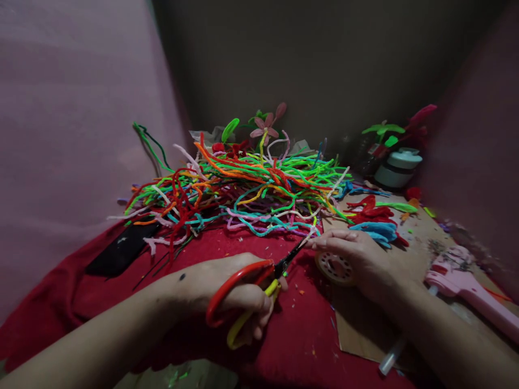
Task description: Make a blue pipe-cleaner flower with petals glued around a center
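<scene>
My left hand is closed round a pair of scissors with a red and a yellow handle loop. The dark blades point up and right, their tips close to the fingertips of my right hand. My right hand pinches a short pale pink pipe cleaner at the blade tips. Whether the blades touch it I cannot tell. Just below my right fingers is a roll of tape, partly covered by the hand. A big tangled heap of coloured pipe cleaners lies beyond both hands.
A red cloth covers the table, with cardboard at right. Red and blue pipe-cleaner loops, a pink glue gun and a lidded jar are on the right. A black phone-like slab lies left. Pipe-cleaner flowers stand behind.
</scene>
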A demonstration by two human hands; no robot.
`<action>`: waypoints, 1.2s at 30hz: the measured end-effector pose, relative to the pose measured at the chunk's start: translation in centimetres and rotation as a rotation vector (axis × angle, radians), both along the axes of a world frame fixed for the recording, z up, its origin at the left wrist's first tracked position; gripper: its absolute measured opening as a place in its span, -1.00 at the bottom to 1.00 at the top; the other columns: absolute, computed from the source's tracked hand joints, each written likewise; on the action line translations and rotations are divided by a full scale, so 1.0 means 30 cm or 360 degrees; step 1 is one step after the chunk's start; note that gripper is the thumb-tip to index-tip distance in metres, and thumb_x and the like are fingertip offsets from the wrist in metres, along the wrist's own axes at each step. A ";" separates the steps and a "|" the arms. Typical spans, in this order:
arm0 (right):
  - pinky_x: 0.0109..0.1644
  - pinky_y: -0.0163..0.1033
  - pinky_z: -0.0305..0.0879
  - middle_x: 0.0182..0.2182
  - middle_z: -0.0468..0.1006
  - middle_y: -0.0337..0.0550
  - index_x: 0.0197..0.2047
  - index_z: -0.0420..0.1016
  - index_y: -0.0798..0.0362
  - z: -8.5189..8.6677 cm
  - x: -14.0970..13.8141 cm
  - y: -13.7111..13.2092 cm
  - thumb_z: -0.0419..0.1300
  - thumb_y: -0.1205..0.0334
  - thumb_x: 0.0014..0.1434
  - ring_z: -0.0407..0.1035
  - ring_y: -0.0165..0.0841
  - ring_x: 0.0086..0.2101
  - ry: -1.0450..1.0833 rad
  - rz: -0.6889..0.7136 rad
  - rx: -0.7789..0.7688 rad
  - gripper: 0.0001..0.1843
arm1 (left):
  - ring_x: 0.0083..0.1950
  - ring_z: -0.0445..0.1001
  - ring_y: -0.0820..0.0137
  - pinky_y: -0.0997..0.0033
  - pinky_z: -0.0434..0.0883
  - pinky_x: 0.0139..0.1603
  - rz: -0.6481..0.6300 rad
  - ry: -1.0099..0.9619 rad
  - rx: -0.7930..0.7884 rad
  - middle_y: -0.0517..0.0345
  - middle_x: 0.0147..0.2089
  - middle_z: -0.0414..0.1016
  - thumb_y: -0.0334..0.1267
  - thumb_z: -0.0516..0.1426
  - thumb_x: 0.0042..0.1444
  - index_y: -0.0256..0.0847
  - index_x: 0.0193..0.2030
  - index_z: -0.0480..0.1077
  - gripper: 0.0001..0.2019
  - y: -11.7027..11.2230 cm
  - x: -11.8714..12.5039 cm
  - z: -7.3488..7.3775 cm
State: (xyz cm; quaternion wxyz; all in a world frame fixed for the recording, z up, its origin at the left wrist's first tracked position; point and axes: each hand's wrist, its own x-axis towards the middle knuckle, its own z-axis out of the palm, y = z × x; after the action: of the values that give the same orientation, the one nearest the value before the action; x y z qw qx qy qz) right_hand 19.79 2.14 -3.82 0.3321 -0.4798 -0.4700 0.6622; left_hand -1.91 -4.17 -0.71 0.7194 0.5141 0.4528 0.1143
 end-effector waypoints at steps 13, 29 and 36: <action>-0.50 -0.27 0.15 -0.63 0.45 -0.23 -0.59 0.49 0.00 -0.023 0.007 0.006 0.29 0.17 -0.13 0.30 -0.38 -0.60 0.0025 0.0046 -0.0004 -0.89 | -0.60 0.29 0.50 0.56 0.26 -0.59 -0.0280 0.0223 0.0280 0.23 -0.61 0.30 -0.28 0.00 0.00 -0.25 -0.53 0.27 -0.85 0.042 0.052 0.010; -0.50 -0.30 0.14 -0.66 0.46 -0.26 -0.59 0.47 0.05 -0.025 0.005 0.009 0.28 0.20 -0.20 0.31 -0.40 -0.60 -0.0008 -0.0009 -0.0013 -0.89 | -0.61 0.24 0.54 0.61 0.21 -0.64 -0.0397 0.0308 0.0362 0.30 -0.58 0.24 -0.28 0.02 0.04 -0.20 -0.38 0.19 -0.93 0.066 0.022 -0.008; -0.48 -0.30 0.16 -0.62 0.49 -0.23 -0.59 0.51 0.02 -0.026 0.012 0.009 0.29 0.22 -0.17 0.34 -0.39 -0.57 0.0020 0.0017 -0.0002 -0.92 | -0.57 0.35 0.51 0.56 0.32 -0.54 -0.0326 0.0243 0.0096 0.18 -0.56 0.38 -0.29 0.05 0.02 -0.27 -0.50 0.28 -0.87 0.058 -0.004 -0.003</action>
State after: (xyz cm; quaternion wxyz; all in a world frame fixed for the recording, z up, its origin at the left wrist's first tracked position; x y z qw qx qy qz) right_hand 20.16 2.41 -4.62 0.3312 -0.4733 -0.4700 0.6674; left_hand -2.04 -2.43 -0.79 0.6749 0.5864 0.4477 0.0144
